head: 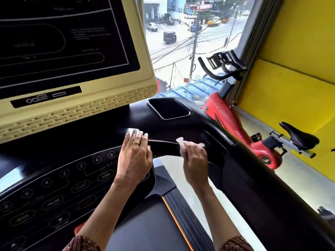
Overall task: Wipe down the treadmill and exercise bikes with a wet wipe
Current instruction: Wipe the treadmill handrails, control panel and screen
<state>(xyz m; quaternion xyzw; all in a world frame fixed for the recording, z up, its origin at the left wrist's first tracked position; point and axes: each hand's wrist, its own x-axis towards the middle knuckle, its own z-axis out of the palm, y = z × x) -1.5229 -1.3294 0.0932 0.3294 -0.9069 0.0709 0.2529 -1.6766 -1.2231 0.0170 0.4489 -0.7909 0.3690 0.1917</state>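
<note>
treadmill control panel (59, 190) marked START, PAUSE, HOME, numbers 2, 4, 6 above

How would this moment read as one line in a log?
stage: treadmill console wipe-down | left hand: pressing flat wipe on console | right hand: gripping crumpled wipe | red exercise bike: no hand on it

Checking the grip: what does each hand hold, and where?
Right hand grips a bunched wipe around its middle; left hand presses flat on what looks like another wipe.
</note>
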